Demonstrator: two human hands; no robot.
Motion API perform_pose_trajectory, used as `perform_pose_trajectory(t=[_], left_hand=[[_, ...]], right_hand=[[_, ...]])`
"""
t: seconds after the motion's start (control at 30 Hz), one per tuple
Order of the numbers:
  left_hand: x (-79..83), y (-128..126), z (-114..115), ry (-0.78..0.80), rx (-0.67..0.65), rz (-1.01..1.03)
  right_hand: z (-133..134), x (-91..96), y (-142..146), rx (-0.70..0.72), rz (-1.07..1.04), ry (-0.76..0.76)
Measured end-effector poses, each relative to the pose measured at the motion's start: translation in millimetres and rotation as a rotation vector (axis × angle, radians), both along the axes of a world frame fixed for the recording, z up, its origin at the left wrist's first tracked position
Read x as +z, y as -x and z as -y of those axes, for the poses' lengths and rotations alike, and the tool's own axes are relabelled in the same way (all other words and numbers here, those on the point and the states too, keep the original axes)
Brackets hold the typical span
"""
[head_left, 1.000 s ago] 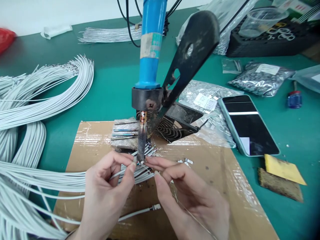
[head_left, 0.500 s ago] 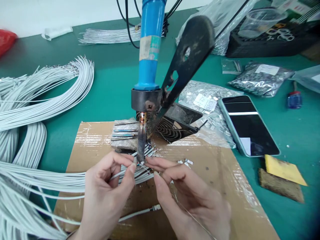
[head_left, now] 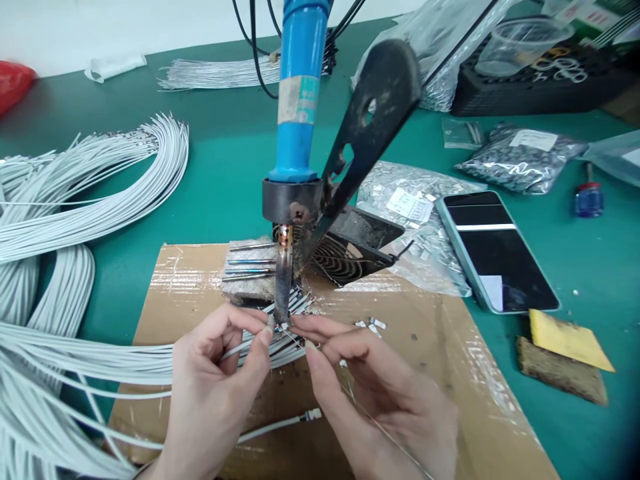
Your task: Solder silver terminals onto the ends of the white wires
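Green bench, one, bearing everything listed. White cables, in thick bundles, looped along the left side. Brown cardboard, one sheet, under the work area. Blue-handled soldering iron, one, pointing down, held in a black bracket. Left hand: grip pinched, seemingly on one of the same cables, mostly hidden by the fingers. Right hand: thumb and fingers drawn together, grip on a thin wire that trails toward the lower edge. Phone, mostly dark-screened, lying well right of the iron. Small white piece, between the two hands' fingertips, directly below the iron's tip; whether they touch cannot be told. Change over the last second: slight; the right thumb has edged nearer the tip, while the left hand and white piece keep their place. Judged from this, work there remains under way.
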State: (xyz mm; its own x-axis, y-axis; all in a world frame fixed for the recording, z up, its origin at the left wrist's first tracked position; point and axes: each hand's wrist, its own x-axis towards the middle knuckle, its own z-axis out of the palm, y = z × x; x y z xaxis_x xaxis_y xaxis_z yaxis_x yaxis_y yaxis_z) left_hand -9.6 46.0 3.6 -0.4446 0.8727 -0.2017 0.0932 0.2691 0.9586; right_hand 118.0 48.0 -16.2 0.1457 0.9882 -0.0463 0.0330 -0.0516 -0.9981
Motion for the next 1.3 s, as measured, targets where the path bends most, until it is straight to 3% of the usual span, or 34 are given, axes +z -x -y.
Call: perform_pose_trajectory(t=[0.4, 0.93, 1.07, 1.3], left_hand=[[0.4, 1, 1, -0.027, -0.001, 0.014], [-7.3, 13, 1, -0.088, -0.153, -0.071], [-10.1, 11, 3, -0.071, -0.09, -0.04], [-4.7, 7, -3, -0.102, -0.092, -0.081]], right_hand=[[0, -1.8, -1, -0.004, 0.006, -0.009], [-1, -3.0, 0, 0.002, -0.036, -0.063], [-2, -0.4, 0, 0.016, -0.022, -0.049], [-1, 0.9, -1, 0.012, -0.03, -0.023]])
